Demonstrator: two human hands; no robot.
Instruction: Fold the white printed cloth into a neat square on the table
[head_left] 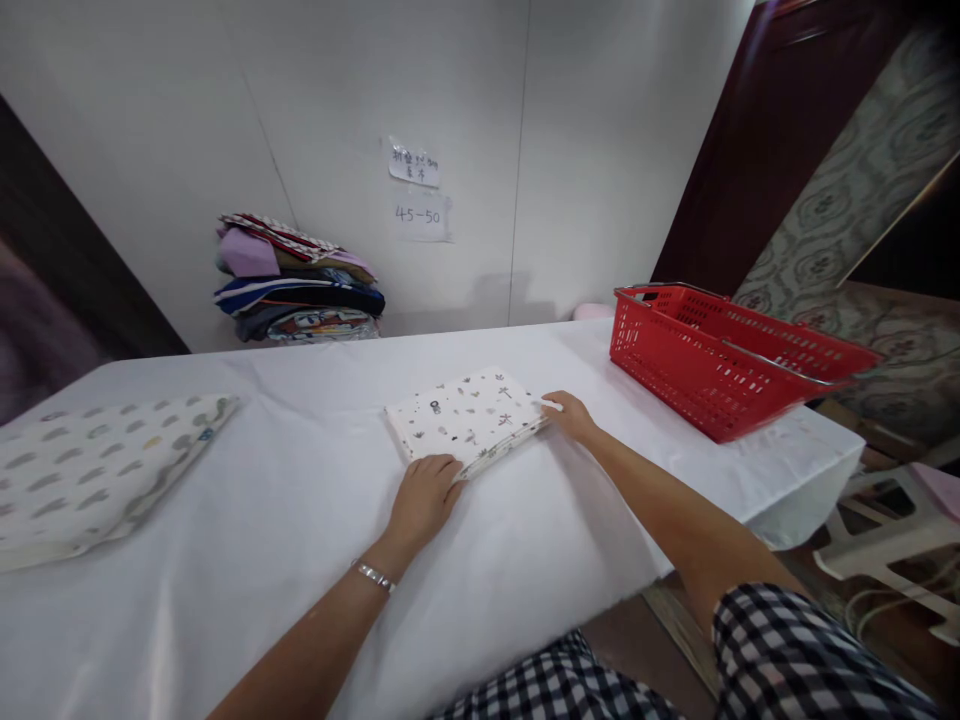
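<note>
Both hands rest flat on one folded patterned cloth (469, 417) mid-tabletop (300, 520): the left hand (424, 497) at its near corner, the right hand (570, 414) at its right edge, neither gripping. The fold looks finished; next likely calls for lifting it. One red basket (720, 360), one cloth stack (296, 280), one other folded piece (90, 470).

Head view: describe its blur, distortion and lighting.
Head view: wide-angle bending tilts the red basket and walls; the left edge smears into blur; soft even light, faint shadows under the folded cloth and both hands, left hand, right hand.
</note>
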